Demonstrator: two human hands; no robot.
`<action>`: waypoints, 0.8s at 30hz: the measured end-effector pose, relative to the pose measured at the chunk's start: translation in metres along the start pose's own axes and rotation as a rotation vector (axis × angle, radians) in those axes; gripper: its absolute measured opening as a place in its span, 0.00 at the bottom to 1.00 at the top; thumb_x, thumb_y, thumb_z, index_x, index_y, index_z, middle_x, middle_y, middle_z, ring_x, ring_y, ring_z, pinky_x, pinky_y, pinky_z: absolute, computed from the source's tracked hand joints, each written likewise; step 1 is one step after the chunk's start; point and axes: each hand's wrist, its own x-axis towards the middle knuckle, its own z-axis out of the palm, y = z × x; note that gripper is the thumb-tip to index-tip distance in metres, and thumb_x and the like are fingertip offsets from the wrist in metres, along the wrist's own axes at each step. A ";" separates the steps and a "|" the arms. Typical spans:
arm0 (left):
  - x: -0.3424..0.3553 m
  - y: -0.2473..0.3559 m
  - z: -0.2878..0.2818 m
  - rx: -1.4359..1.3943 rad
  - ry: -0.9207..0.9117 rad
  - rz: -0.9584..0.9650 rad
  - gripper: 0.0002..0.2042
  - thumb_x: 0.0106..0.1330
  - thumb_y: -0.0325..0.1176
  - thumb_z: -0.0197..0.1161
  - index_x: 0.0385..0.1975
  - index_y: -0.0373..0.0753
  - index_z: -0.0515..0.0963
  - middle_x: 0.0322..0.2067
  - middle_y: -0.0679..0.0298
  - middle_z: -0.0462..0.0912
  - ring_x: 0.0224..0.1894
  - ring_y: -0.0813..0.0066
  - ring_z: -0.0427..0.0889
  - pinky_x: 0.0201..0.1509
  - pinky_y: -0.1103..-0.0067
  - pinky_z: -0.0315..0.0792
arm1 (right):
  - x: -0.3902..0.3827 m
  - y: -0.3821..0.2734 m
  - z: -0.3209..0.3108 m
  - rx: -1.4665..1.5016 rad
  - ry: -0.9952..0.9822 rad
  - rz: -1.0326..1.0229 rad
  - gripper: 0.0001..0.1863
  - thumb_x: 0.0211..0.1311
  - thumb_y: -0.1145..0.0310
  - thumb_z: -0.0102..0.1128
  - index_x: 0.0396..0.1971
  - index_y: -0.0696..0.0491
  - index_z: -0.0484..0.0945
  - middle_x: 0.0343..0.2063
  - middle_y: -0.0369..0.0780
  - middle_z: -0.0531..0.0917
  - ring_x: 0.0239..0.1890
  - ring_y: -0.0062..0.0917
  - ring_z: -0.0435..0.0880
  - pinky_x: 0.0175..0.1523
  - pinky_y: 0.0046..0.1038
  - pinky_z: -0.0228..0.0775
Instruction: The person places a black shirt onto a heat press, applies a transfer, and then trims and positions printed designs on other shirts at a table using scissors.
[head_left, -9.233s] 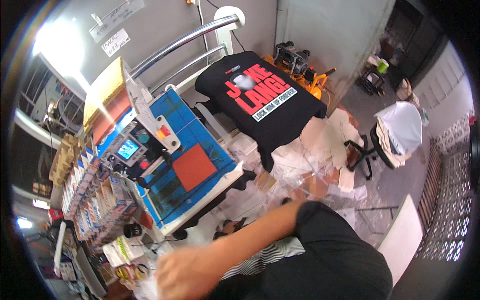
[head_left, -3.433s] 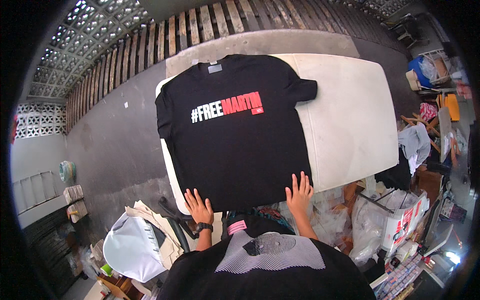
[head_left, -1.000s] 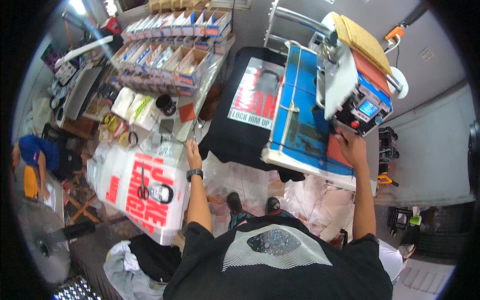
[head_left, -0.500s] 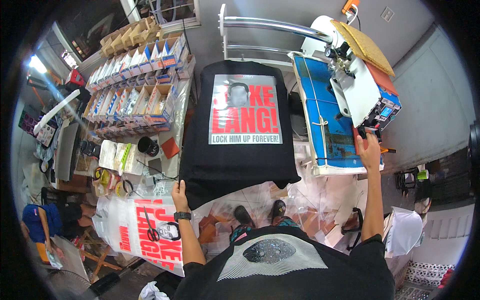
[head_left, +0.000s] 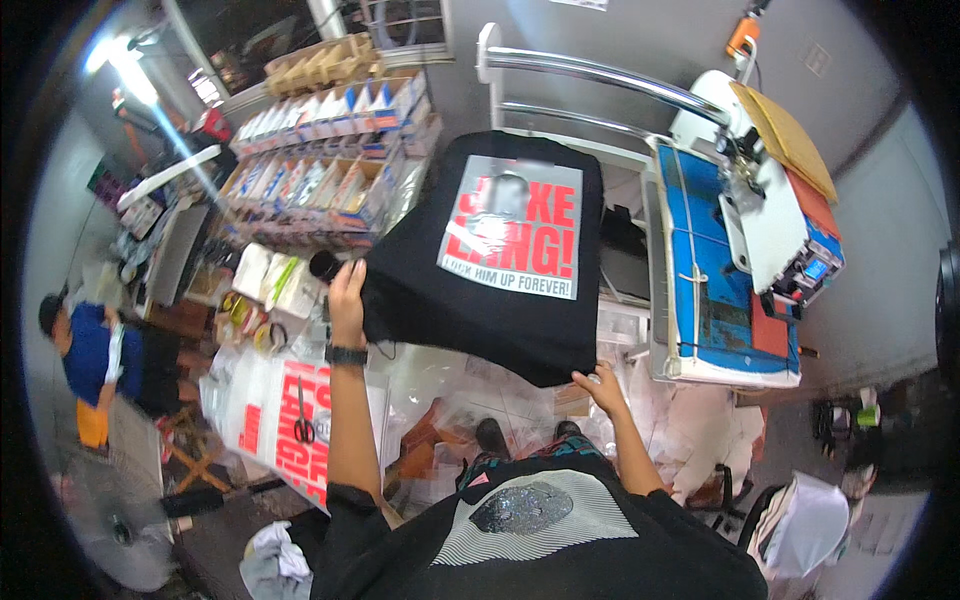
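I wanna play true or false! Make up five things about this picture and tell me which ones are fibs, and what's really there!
1. The left hand holds an edge of the black shirt with red letters. True.

2. The right hand touches nothing. False: it holds the shirt's lower right corner.

3. The watch is pink. False: it is black.

4. Scissors lie on the sheet with red printing. True.

5. The person in blue is at the picture's right side. False: that person is at the left side.
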 end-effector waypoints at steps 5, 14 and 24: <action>0.010 0.088 0.024 -0.114 0.167 0.174 0.12 0.74 0.36 0.58 0.45 0.34 0.82 0.41 0.68 0.82 0.43 0.79 0.77 0.53 0.79 0.69 | -0.028 -0.079 -0.095 0.462 0.007 0.104 0.18 0.59 0.64 0.69 0.42 0.63 0.83 0.37 0.38 0.86 0.40 0.21 0.81 0.48 0.25 0.72; -0.389 0.149 -0.031 0.087 1.115 0.534 0.18 0.75 0.38 0.55 0.57 0.34 0.76 0.55 0.58 0.81 0.57 0.68 0.79 0.66 0.73 0.68 | 0.005 -0.208 -0.220 0.865 0.088 -0.797 0.18 0.55 0.73 0.66 0.48 0.59 0.80 0.43 0.43 0.84 0.45 0.33 0.82 0.56 0.35 0.73; -0.890 0.116 0.342 0.492 1.763 0.764 0.22 0.75 0.45 0.52 0.55 0.30 0.72 0.45 0.62 0.79 0.47 0.77 0.78 0.53 0.81 0.71 | -0.126 -0.327 -0.134 0.718 -1.023 -1.208 0.17 0.61 0.69 0.65 0.49 0.59 0.81 0.46 0.41 0.84 0.49 0.29 0.80 0.58 0.30 0.69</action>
